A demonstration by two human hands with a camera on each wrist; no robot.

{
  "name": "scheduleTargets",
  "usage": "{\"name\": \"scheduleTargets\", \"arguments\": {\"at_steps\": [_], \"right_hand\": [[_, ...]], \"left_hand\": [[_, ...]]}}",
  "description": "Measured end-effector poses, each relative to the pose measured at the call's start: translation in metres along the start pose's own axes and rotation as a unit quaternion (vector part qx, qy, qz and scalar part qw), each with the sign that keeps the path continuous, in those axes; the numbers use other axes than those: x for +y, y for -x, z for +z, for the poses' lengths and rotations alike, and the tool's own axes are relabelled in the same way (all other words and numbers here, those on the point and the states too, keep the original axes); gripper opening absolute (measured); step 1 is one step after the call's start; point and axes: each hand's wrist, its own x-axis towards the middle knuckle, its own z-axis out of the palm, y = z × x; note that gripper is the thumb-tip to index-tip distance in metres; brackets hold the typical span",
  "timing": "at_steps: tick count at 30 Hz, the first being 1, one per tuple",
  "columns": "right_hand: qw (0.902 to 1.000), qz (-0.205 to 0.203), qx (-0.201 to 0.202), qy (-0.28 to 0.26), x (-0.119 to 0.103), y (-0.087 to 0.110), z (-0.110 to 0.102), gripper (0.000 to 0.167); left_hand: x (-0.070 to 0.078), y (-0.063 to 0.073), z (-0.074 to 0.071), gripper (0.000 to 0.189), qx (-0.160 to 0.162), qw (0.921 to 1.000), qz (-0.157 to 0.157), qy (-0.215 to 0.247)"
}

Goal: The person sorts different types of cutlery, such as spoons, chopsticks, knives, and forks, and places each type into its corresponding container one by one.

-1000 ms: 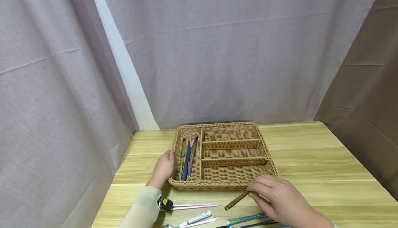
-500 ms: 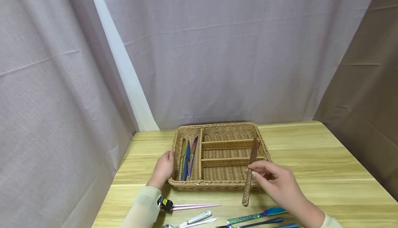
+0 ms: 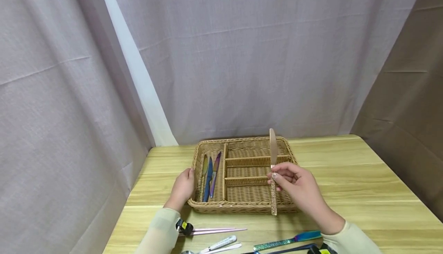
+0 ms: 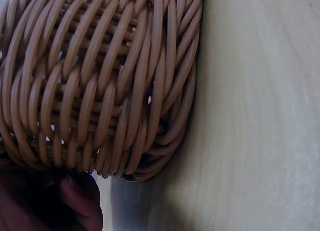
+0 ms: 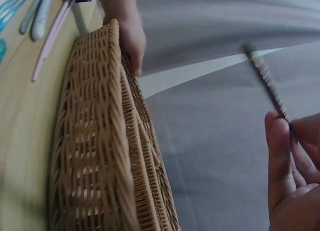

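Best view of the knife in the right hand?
Head: the knife is seen end to end, only partly covered by the right hand. Right wrist shows mainly its textured handle, somewhat blurred; left wrist doesn't show it at all.

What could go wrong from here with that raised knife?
The right hand pinches the copper-colored knife by its handle; it might twist or slip.
Three knives lie in the leftmost compartment of the wicker basket; if added there, it could land across them.
The left hand holds the basket at one side; a knock opposite might swing it.
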Motion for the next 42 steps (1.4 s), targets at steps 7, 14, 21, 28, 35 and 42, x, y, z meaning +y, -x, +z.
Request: {"name": "scheduleTargets", "arguments": {"at_steps": [7, 14, 21, 28, 35, 42], "right_hand": [[0.9974, 0.064, 0.008, -0.033, 0.001, -0.022, 0.01, 0.017], [0.9912, 0.116, -0.011, -0.063, 0.008, -0.045, 0.026, 0.021], [0.9783, 0.155, -0.015, -0.136, 0.013, -0.07, 0.046, 0.026], [0.9642, 0.189, -0.031, -0.184, 0.019, -0.093, 0.086, 0.017], [0.9602, 0.218, -0.044, -0.169, 0.027, -0.104, 0.124, 0.019], [0.9731, 0.212, -0.048, -0.075, 0.035, -0.11, 0.138, 0.018]], "left_hand": [[0.0, -0.001, 0.0, 0.04, -0.003, 1.0, 0.0, -0.002], [0.002, 0.0, -0.001, 0.04, -0.001, 1.0, 0.001, 0.004], [0.004, 0.0, 0.0, 0.042, -0.005, 0.9999, -0.004, 0.011], [0.001, 0.002, -0.001, 0.043, -0.003, 0.9998, -0.009, 0.016], [-0.004, 0.004, -0.003, 0.046, 0.005, 0.9997, -0.015, 0.016], [-0.006, 0.003, -0.005, 0.046, 0.01, 0.9998, -0.012, 0.012]]}}
